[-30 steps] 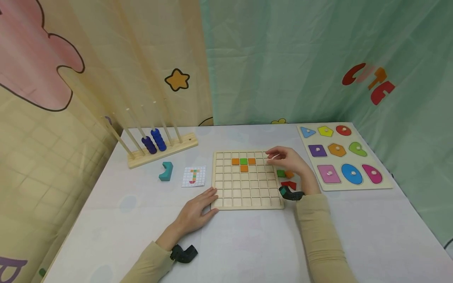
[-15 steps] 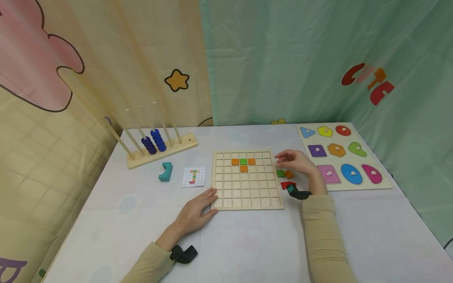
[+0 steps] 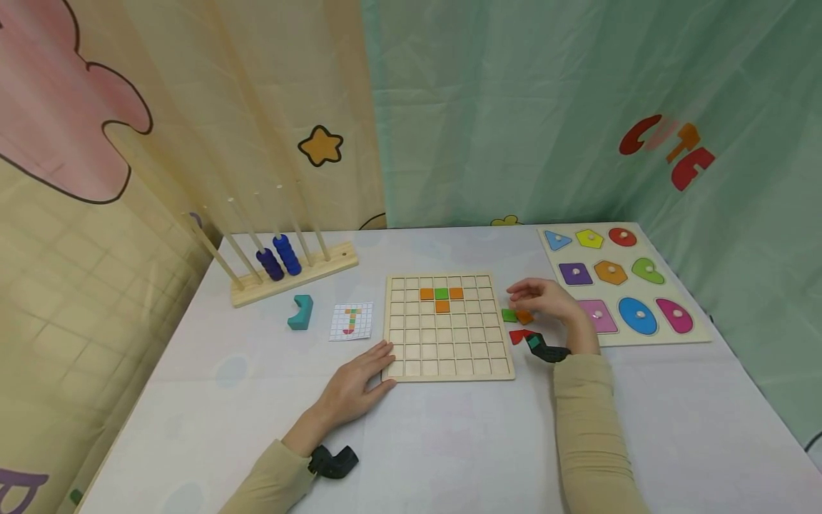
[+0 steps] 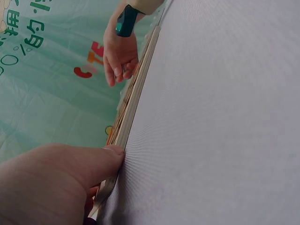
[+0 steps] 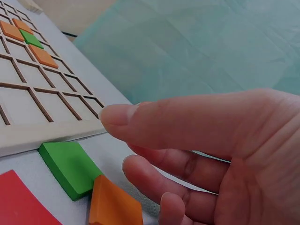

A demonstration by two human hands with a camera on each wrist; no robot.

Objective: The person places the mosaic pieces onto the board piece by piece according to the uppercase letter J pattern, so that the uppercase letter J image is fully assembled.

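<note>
Released is the grip of both hands: the left hand [image 3: 353, 389] lies with extended fingers, and the right hand [image 3: 544, 298] is loosely bent, with air between thumb and fingertips.

From left to right, first comes a wooden peg stand [image 3: 340, 258], carrying blue rings [image 3: 287, 255] on two neighbouring pegs. Nearer to the person is a teal notched block [image 3: 305, 312], then a pattern card [image 3: 352, 321] printed with a small coloured figure on a grid.

Next, the left hand rests its fingers on the left edge of the wooden grid board [image 3: 449, 335], its thumb touching the near edge. On the board's second row from the back sit three square tiles [image 3: 442, 293] — orange, green, orange — and one more orange tile [image 3: 442, 306] below the green.

Just beside the board's right edge lie a loose green tile [image 5: 71, 168], a tilted orange piece [image 5: 115, 206] touching it, and a red shape [image 3: 516, 336], partly covered by the wrist device [image 3: 548, 350]. Above them hovers the right hand. Farthest right lies a knobbed shape puzzle [image 3: 589, 255].
</note>
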